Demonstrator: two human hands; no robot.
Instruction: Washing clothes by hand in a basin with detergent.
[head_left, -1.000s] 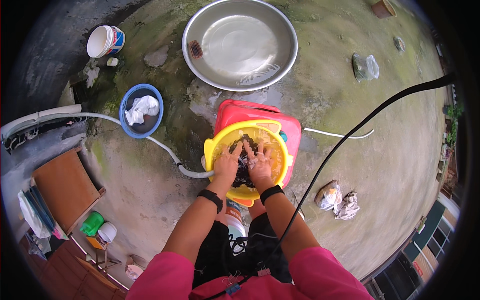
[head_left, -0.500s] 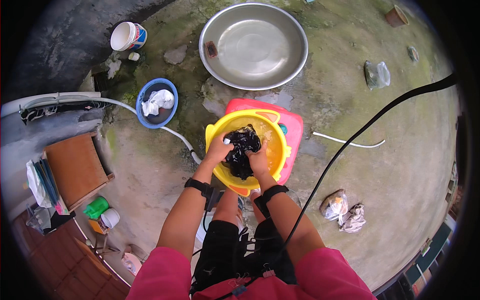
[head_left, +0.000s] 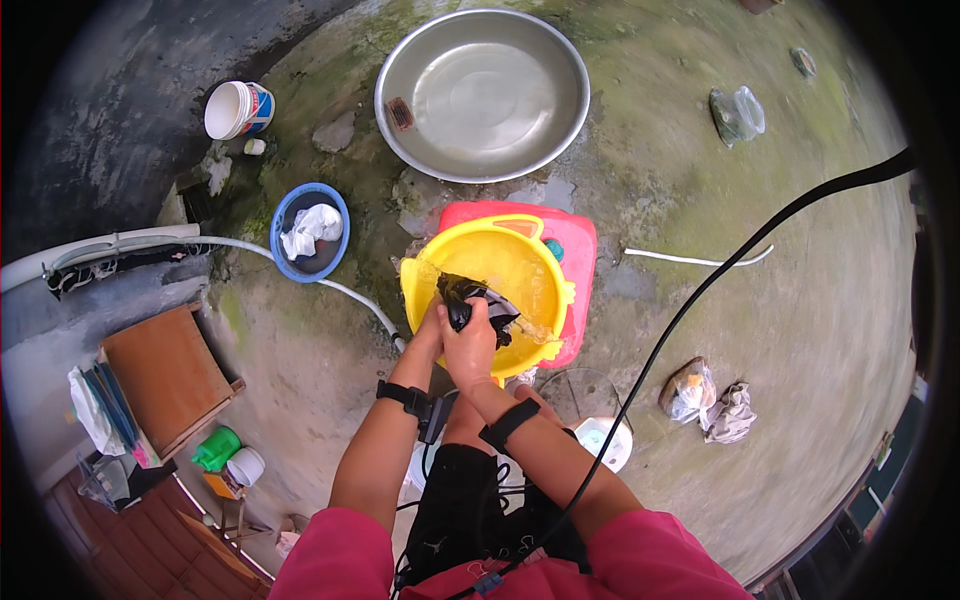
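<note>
A yellow basin [head_left: 412, 292] with ear-shaped handles holds water and sits on a pink-red stool [head_left: 583, 240]. Over its near left part, a bunched wet black cloth [head_left: 460, 290] is gripped between my two hands, with a paler patch showing on its right side. My left hand [head_left: 431, 328] is closed at the cloth's left edge, partly hidden behind the other hand. Fingers wrapped round the cloth, my right hand [head_left: 468, 348] presses up against the left. Water ripples around the cloth's lower right end.
A large metal tub [head_left: 482, 100] stands beyond the basin. To the left are a blue basin [head_left: 345, 225] with white cloth, a hose [head_left: 350, 272] and a white bucket [head_left: 228, 110]. Bags [head_left: 688, 390] lie at right, and a black cable [head_left: 690, 290] crosses the view.
The black cloth has gone from spread out in the water to gathered up in my hands. My right hand has moved left to meet my left hand.
</note>
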